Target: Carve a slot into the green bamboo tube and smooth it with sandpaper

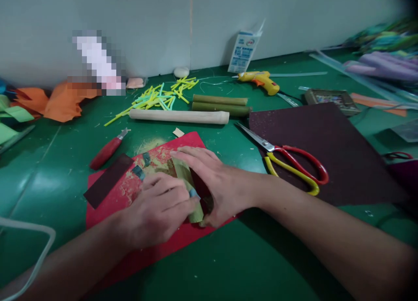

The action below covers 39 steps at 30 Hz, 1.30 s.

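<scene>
My right hand (222, 183) is wrapped round the ends of a split piece of bamboo (183, 172), holding it tilted over a red sheet (156, 253). Against the bamboo's face presses my closed left hand (160, 207), with a small blue-grey scrap (193, 193) showing at its fingertips; it looks like folded sandpaper. Pale dust (156, 162) is scattered over the sheet beyond my hands. Two small blue-green scraps lie in it, next to a dark brown strip (109, 180). A red-handled craft knife (109, 148) rests at the upper left.
Red-and-yellow scissors (287, 159) lie partly on a large dark sheet (326, 157) at right. Beyond my hands are a pale bamboo tube (179, 116), green bamboo lengths (222, 105), yellow-green cut sticks (153, 96) and a yellow glue gun (259, 80). A carton (244, 51) leans on the wall.
</scene>
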### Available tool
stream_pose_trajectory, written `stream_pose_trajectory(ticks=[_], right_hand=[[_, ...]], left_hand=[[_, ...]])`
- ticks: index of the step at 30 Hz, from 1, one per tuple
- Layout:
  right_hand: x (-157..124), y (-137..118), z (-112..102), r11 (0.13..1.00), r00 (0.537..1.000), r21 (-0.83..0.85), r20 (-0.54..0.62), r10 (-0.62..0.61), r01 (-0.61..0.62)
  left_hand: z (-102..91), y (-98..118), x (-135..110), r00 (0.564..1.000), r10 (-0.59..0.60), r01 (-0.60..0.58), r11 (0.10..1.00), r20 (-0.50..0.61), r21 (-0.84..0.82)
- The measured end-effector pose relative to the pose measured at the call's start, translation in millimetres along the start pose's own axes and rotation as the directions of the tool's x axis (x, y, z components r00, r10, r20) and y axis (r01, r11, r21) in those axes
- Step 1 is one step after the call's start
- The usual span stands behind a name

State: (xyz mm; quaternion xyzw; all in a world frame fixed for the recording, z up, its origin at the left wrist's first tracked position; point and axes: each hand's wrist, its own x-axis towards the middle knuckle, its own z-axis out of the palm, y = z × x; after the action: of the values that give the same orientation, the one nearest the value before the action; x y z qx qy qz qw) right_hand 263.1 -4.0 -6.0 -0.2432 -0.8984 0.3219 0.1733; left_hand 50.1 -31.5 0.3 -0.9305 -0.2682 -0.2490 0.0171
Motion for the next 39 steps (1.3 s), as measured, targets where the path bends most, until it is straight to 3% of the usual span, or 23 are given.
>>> stream_pose_trajectory(ticks=[5, 10, 14, 19, 24, 29, 34, 39], right_hand=[[0.0, -0.3, -0.1, 0.999, 0.999, -0.004, 0.001, 0.032, -0.032], [-0.3, 0.2, -0.5, 1.000, 1.000, -0.009, 0.008, 0.017, -0.017], [-0.2, -0.7, -1.5, 0.999, 0.999, -0.002, 0.013, 0.039, -0.039], [0.2, -1.5, -2.1, 0.999, 0.999, -0.023, 0.024, 0.038, -0.038], [0.0, -0.9, -2.0, 0.998, 0.998, -0.030, 0.026, 0.061, -0.060], [-0.9, -1.4, -3.4, 0.998, 0.997, -0.025, 0.044, 0.060, -0.058], [-1.9, -0.3, -4.6, 0.996, 0.995, -0.020, 0.052, 0.086, -0.085], [-3.2, 3.4, -4.5, 0.998, 0.999, -0.049, 0.027, 0.035, -0.034]], left_hand=[[-0.1, -0.8, 0.1, 0.992, -0.126, 0.126, 0.992, -0.015, 0.020], [0.7, 2.8, 0.5, 1.000, -0.001, 0.001, 0.999, -0.007, -0.051], [0.3, -4.8, 0.7, 0.993, -0.107, 0.108, 0.994, -0.038, 0.017], [0.8, 0.8, -2.5, 1.000, -0.013, 0.012, 0.998, -0.004, -0.063], [2.4, -0.2, -1.3, 0.992, -0.123, 0.122, 0.992, -0.030, -0.034], [2.7, 4.9, -2.0, 0.999, 0.031, -0.032, 0.999, -0.027, -0.036], [0.1, -5.1, 3.5, 0.987, -0.153, 0.154, 0.988, -0.048, 0.013], [0.6, -0.4, 1.1, 0.999, -0.040, 0.040, 0.995, 0.007, -0.092]])
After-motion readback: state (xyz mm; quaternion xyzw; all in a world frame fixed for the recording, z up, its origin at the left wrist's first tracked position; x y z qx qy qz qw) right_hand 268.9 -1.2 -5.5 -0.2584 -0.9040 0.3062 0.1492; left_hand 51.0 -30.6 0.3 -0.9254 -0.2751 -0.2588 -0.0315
